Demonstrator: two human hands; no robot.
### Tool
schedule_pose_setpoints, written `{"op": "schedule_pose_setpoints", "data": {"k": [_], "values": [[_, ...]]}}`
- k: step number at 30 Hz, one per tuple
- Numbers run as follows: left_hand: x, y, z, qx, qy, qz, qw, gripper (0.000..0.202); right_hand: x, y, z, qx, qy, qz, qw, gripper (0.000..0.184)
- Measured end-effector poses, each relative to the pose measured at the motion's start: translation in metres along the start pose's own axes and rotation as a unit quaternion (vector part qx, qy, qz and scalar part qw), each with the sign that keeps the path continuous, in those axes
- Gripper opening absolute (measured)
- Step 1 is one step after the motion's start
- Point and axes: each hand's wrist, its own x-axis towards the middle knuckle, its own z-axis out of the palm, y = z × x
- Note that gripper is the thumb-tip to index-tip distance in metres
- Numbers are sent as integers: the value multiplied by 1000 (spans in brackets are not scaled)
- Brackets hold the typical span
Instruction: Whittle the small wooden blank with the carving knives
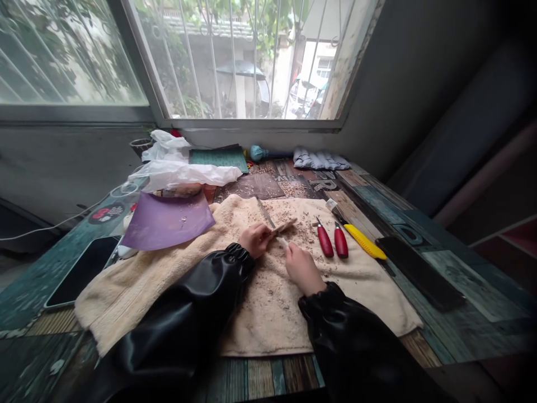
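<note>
The slim, light-brown wooden piece [285, 226] was above the middle of the fluffy beige towel [377, 285], pinched in the fingers of the left hand [255, 240]. The right hand [304, 270] was closed around a small pale tool [282, 242], mostly hidden by the fist, its end close to the wood; whether they touched could not be told. Curled wood shavings [300, 235] littered the towel's middle, so a fair amount of cutting seemed done. With the piece held up between the hands, the shaping looked unfinished; how much remained could not be judged.

A narrow dark strip [265, 211] lay at the towel's far middle, just beyond the left hand. On the towel's right part lay two red-handled tools [324, 240], near enough to the right hand to crowd a wide stroke. A long yellow-handled tool [364, 242] lay along its right edge, and a black flat slab [419, 271] beyond that. A purple sheet [168, 221] overlapped the towel's far left edge, with a crumpled white plastic bag [180, 173] behind.
</note>
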Motion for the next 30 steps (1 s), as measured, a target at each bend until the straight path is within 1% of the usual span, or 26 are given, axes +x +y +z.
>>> {"op": "schedule_pose_setpoints", "data": {"k": [2,3,6,8,10,12,14,16,18,20,23,25,27,30], "values": [[1,2,1,28,29,-34,999,8,7,-8,0,1,2,-2,1000,29],[1,3,2,42,41,-49,997,8,6,-8,0,2,1,-4,1000,29],[3,2,4,63,58,-80,993,10,-14,4,-1,11,-9,-14,1000,28],[3,0,3,51,55,-77,994,10,-29,17,-2,22,-20,-21,999,29],[3,-2,1,24,40,-55,997,10,-37,25,-3,20,-20,-16,999,31],[2,-3,-1,-3,13,-22,1000,8,-32,24,-2,8,-16,-8,1000,31],[2,-2,-2,-17,-12,4,1000,6,-17,14,0,-6,-12,-2,1000,31],[2,0,-2,-8,-7,-6,1000,7,0,0,2,-13,-10,4,1000,29],[3,2,-1,19,26,-47,998,8,10,-10,1,-11,-5,4,1000,29],[4,4,0,44,50,-82,994,10,7,-11,0,-5,-8,-3,1000,29],[5,4,1,52,50,-97,993,11,-15,6,-5,12,-17,-20,1000,30],[5,2,0,39,37,-84,995,11,-31,20,-8,22,-22,-20,999,30],[4,-2,-1,19,20,-61,998,10,-38,27,-9,19,-23,-14,999,29],[3,-6,-3,-1,-10,-22,1000,7,-27,20,-6,8,-12,-10,1000,28]]}}
